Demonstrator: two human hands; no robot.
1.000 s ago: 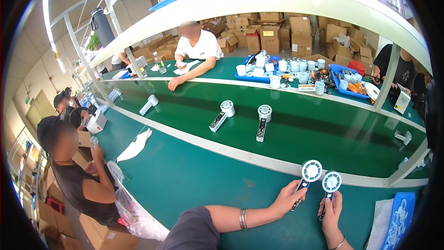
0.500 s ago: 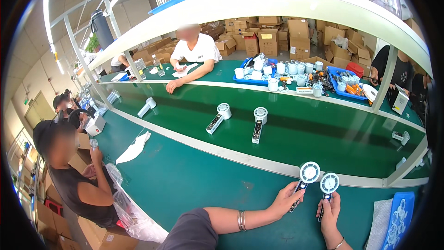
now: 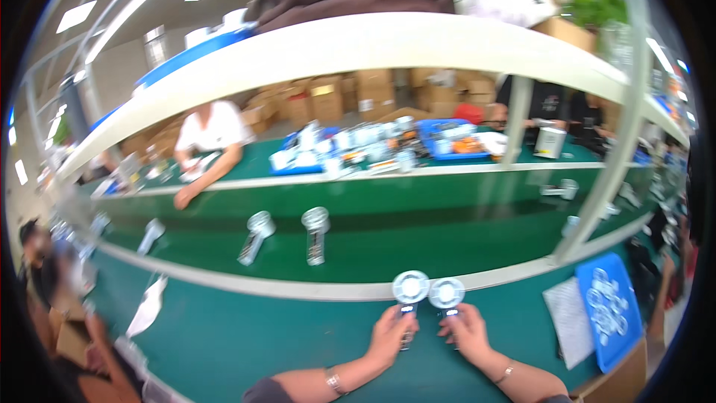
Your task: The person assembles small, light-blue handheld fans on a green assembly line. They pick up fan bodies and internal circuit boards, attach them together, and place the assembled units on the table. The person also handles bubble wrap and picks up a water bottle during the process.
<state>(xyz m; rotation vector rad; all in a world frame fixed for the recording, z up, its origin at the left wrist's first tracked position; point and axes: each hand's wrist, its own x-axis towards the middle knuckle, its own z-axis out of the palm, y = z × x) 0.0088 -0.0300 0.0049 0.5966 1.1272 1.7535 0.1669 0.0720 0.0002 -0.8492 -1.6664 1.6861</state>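
Note:
My left hand (image 3: 389, 334) is closed round the handle of a white handheld fan (image 3: 410, 288). A second handheld fan (image 3: 447, 293) is in my right hand (image 3: 468, 333), gripped by its handle too. Both fans stand upright side by side above the green table (image 3: 298, 336), their round slotted heads almost touching. Dark inner parts show along the handles, though my fingers cover much of them. Blur hides finer detail.
Beyond the pale rail, more fans (image 3: 316, 236) lie on the green belt (image 3: 388, 239). A blue tray (image 3: 613, 313) of clear rings stands at the right beside a grey cloth (image 3: 568, 321). Across the belt, a person in a white shirt (image 3: 215, 134) leans near trays of parts (image 3: 358, 145).
The view has swung to the right, so the blue tray now shows fully. Both fans are still in my hands, and their heads have come closer together.

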